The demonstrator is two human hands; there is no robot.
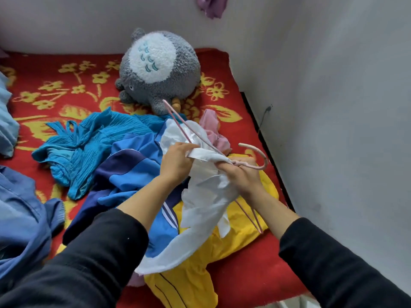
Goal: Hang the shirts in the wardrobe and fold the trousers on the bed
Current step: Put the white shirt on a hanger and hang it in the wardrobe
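A white shirt [200, 203] hangs crumpled between my hands above the bed [233, 272]. My left hand [176, 161] grips a fold of the shirt's white cloth. My right hand [242, 176] is closed on the neck of a pink hanger [255, 152], with white cloth under its fingers. One arm of the hanger runs up and away through the shirt; the other sticks out below my right wrist. Under the shirt lie a blue and navy jacket [131, 172], a yellow garment [195, 278], a teal ribbed garment [89, 143] and a pink garment [213, 130].
A grey and white plush toy [159, 70] sits at the head of the bed. A blue denim garment [20, 216] lies at the left edge. The grey wall [344, 130] runs close along the bed's right side. A purple cloth [212, 5] hangs high on the wall.
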